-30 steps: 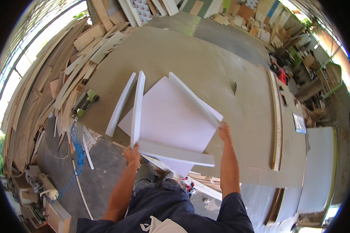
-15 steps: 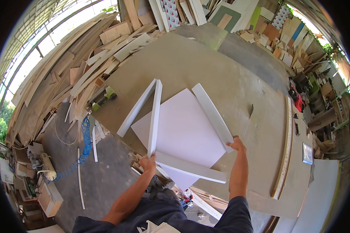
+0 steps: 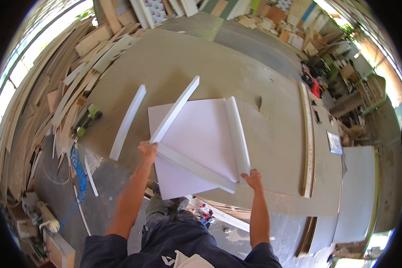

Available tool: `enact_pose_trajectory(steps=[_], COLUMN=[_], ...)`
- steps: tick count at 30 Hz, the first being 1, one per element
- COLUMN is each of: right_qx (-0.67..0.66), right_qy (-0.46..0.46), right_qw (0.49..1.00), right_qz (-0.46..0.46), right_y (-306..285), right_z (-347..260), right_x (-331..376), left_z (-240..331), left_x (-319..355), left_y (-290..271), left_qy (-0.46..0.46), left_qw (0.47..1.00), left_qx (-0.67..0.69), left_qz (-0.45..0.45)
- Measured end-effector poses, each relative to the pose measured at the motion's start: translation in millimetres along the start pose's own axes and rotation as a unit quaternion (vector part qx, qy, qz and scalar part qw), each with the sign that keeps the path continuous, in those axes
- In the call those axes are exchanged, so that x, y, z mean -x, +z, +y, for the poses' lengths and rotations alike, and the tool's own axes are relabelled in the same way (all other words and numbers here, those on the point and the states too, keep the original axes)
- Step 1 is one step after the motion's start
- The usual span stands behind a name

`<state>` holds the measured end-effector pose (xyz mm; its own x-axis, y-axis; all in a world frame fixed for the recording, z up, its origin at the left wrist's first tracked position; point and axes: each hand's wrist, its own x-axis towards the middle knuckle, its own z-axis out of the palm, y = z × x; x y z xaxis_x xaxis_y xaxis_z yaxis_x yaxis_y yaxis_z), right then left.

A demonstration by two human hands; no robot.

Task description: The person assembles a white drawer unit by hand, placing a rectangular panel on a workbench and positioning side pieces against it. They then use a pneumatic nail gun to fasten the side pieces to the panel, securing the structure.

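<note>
With curled fingers, an angled strip (image 3: 176, 109) and a lower strip (image 3: 194, 166) are being gripped by the left hand (image 3: 148, 150) where their ends meet — a right strip (image 3: 237, 136) by the right hand (image 3: 253, 179) — over a white panel (image 3: 205, 134) on the bench (image 3: 277, 138), a fourth strip (image 3: 128, 123) being left apart

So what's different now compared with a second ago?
Seen from above, the white panel has turned clockwise, and the three white strips on it swung the same way. The left hand moved forward, the right hand back. Both hands stay at strip ends. The loose strip at left and the green tool stayed put.
</note>
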<state>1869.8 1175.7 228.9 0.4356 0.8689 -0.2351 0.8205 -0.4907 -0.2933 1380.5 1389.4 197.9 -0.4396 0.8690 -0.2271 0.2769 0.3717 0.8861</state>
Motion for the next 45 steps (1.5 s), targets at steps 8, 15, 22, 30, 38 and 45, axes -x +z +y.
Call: enact_pose_trajectory(steps=[8,15,22,30,38,45], right_qx=[-0.078,-0.091,-0.093,-0.149,-0.183,-0.154], right_qy=[0.102,0.11,0.114,-0.102,-0.078,-0.14], right_qw=[0.986,0.976,0.969,0.984,0.978,0.977], right_qz=[0.106,0.166,0.197,-0.007,0.059,0.055], right_y=[62,62,73,36,54,21], right_z=[-62,-104,-91,-74,-63,-69], right_x=[130,165,156,178,184,160], left_z=[31,10,-7,-57,-110,-88], left_x=[-74,-70,18,64,91,84], left_y=[3,-19,-85,-140,-145,-158], left_qy=[0.008,0.026,0.01,0.014,0.052,0.005], left_qw=[0.991,0.989,0.994,0.997,0.998,0.996], left_qx=[-0.014,-0.022,0.002,-0.023,-0.044,-0.077], left_qz=[-0.135,-0.144,-0.106,-0.079,0.004,-0.051])
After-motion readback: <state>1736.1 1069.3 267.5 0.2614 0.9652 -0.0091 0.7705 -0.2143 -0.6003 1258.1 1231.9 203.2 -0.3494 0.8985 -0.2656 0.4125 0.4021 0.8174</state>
